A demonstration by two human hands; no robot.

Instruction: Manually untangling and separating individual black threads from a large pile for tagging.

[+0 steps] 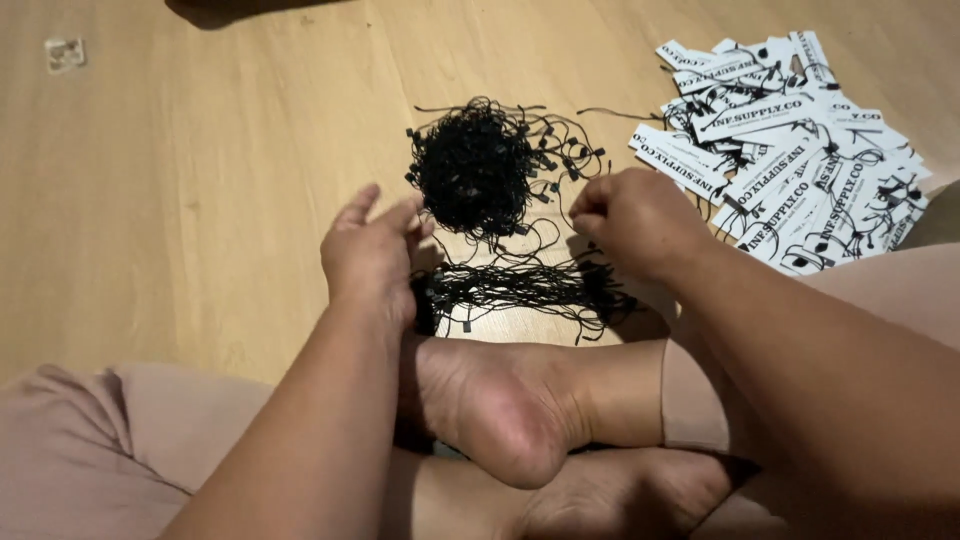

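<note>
A tangled heap of black string fasteners [473, 170] lies on the wooden floor [200, 170]. In front of it a straighter bundle of the same black strings [520, 288] lies crosswise. My left hand [372, 258] rests at the bundle's left end, fingers loosely apart, thumb side touching the strings. My right hand [632, 220] is curled beside the heap's right edge, fingertips pinched together on a thin black string. A pile of white paper tags [790, 160] with black strings attached lies to the right.
I sit cross-legged; my bare feet [510, 400] and legs in pinkish trousers [90, 450] fill the near part of the view. A small pale scrap [64, 53] lies at the far left of the floor. A dark shadow [230, 10] sits at the top edge.
</note>
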